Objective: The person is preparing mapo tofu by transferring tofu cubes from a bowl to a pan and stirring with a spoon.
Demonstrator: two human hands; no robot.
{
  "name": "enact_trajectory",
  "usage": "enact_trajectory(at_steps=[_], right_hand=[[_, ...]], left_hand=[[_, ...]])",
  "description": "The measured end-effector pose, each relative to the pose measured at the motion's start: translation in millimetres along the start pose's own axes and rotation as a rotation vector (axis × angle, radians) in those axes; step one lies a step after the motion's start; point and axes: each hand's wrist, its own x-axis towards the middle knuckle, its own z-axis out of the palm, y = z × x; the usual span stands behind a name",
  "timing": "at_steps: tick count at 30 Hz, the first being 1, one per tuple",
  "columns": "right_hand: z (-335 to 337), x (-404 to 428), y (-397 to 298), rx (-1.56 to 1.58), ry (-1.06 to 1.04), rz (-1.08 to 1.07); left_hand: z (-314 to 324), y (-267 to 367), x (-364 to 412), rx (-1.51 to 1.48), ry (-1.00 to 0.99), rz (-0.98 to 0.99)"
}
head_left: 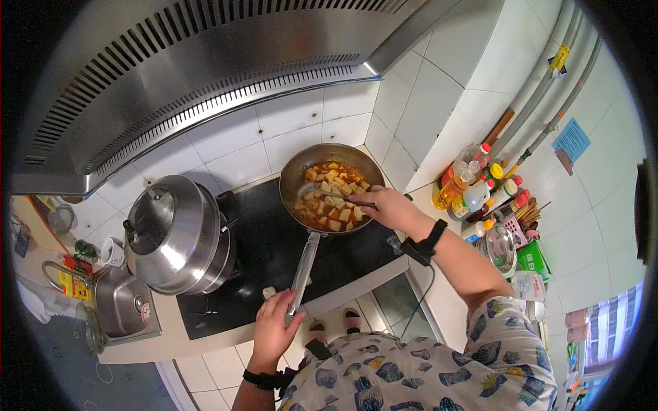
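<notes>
A deep frying pan (pixel 289 177) stands on the black glass cooktop (pixel 257 231), with tofu cubes (pixel 334 198) in a reddish sauce inside it. My right hand (pixel 393 208) is closed around the handle of a metal ladle or spatula (pixel 329 192), whose head dips into the sauce at the pan's left side. Below the pan, my left hand (pixel 277 318) rests at the end of the pan's long metal handle (pixel 306 267), thumb on one side and fingers on the other.
A large lidded steel steamer pot (pixel 180 241) occupies the cooktop's left side. Further left is a sink (pixel 118 303). Sauce and oil bottles (pixel 455 185) and glass lids (pixel 499 246) crowd the right counter. A range hood (pixel 231 61) overhangs the back.
</notes>
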Motion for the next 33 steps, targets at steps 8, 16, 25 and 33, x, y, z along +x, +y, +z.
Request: enact_trajectory(at_steps=[8, 16, 25, 33], right_hand=[[-91, -65, -26, -0.091, 0.031, 0.027], [-135, -79, -49, -0.047, -0.169, 0.14], [-66, -52, -31, -0.131, -0.157, 0.066], [-50, -16, -27, -0.116, 0.08, 0.095]], left_hand=[[3, 4, 1, 0.03, -0.006, -0.025], [5, 1, 0, 0.003, 0.034, -0.031], [-3, -6, -6, 0.017, 0.055, -0.062], [-16, -13, -19, -0.012, 0.081, -0.101]])
